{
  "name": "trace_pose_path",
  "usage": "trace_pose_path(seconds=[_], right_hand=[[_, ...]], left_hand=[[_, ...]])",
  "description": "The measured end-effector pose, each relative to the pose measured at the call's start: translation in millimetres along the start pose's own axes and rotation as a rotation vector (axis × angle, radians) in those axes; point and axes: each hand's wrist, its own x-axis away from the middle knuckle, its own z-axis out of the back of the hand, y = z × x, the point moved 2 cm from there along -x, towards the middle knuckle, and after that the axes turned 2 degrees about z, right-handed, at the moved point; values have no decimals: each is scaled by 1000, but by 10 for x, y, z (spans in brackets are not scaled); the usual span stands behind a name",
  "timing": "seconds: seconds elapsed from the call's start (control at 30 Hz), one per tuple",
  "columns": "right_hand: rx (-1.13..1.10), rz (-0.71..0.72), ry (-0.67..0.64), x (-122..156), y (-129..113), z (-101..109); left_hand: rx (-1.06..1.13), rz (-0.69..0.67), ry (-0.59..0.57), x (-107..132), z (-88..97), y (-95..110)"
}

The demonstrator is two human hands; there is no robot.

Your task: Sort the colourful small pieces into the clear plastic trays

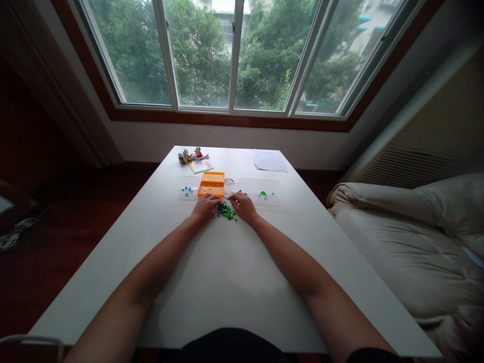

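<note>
Both my arms stretch out over a white table (pixel 234 272). My left hand (pixel 206 206) and my right hand (pixel 244 205) rest knuckles up on either side of a small pile of green, blue and dark building pieces (pixel 227 211). The fingers of both hands curl down at the pile's edges; whether they pinch any piece is hidden. Just beyond the hands lies an orange tray (pixel 212 183). A clear tray with blue pieces (pixel 188 190) sits to its left and a clear tray with green pieces (pixel 260 191) to its right.
Small built toy figures (pixel 190 155) and a colourful booklet (pixel 200 166) stand at the table's far left. A sheet of paper (pixel 269 161) lies at the far right. A cream sofa (pixel 416 242) flanks the table's right side. Windows (pixel 234 55) fill the wall ahead.
</note>
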Motion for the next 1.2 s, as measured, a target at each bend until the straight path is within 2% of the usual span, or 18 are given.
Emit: trace_pose_path(seconds=[0.17,0.33,0.43,0.57,0.73,0.9,1.03,1.2], right_hand=[[6,1,-6,0,3,3],[8,-2,-2,2,24,-11],[7,0,0,5,20,-8],[-1,-1,-1,9,13,-3],[-8,-7,-5,13,34,-18],[-11,-7,-8,10,35,-18],[-10,-14,-14,10,19,-8],[-5,-20,-21,8,11,-7]], left_hand=[[-20,-25,10,3,-1,-5],[86,21,47,-12,-49,-55],[233,79,123,-37,-78,-139],[568,217,242,-68,-88,-266],[947,465,274,-55,-97,-349],[1270,604,322,-39,-114,-351],[1366,679,367,-37,-99,-335],[1402,730,370,-33,-82,-313]])
